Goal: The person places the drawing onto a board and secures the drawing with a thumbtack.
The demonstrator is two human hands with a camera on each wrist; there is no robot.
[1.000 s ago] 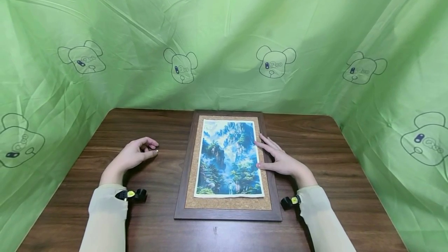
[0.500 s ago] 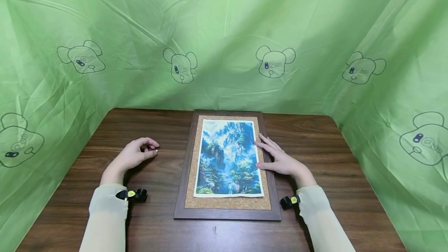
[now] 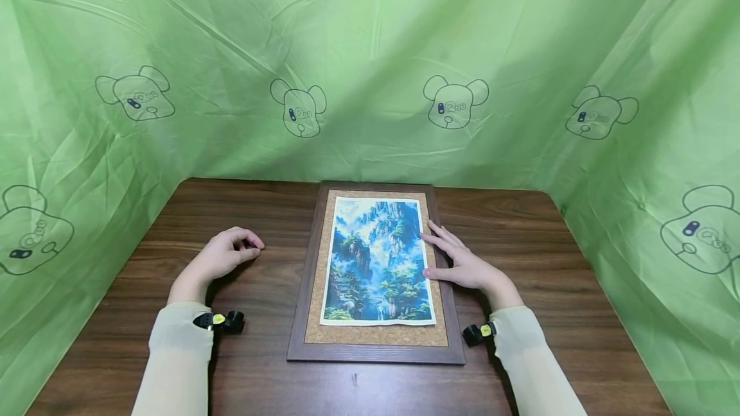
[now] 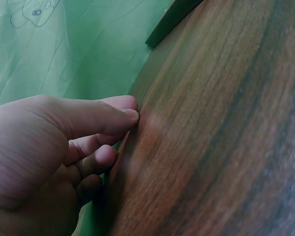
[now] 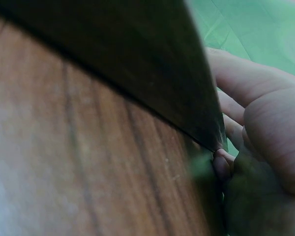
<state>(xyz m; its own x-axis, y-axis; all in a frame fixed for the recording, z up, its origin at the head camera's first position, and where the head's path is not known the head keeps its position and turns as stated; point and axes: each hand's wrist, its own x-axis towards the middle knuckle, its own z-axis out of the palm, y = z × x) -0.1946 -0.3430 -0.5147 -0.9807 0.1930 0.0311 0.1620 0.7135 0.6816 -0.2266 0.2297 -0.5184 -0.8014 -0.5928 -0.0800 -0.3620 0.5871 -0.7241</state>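
Observation:
A colourful blue-green landscape print [image 3: 378,262] lies on the cork face of a brown framed board [image 3: 376,353], flat on the table. My right hand [image 3: 465,265] rests over the board's right side with fingers spread. Its thumb and fingertips touch the print's right edge. In the right wrist view the board's dark side [image 5: 132,54] hides part of the right hand [image 5: 273,113]. Left of the board, my left hand [image 3: 222,254] has its thumb and forefinger tips together at the tabletop. In the left wrist view those tips of the left hand [image 4: 44,142] meet; anything between them is hidden.
The wood-grain table [image 3: 266,210] extends around the board on both sides and in front. A green cloth screen [image 3: 358,50] with printed bear heads encloses the back and sides. Small black cameras, one a left wrist camera [image 3: 232,321], sit at both cuffs.
The left thumb and forefinger have come together, and the hand has shifted slightly right. A tiny white spot earlier visible at the thumb tip is out of sight. The right hand has not moved.

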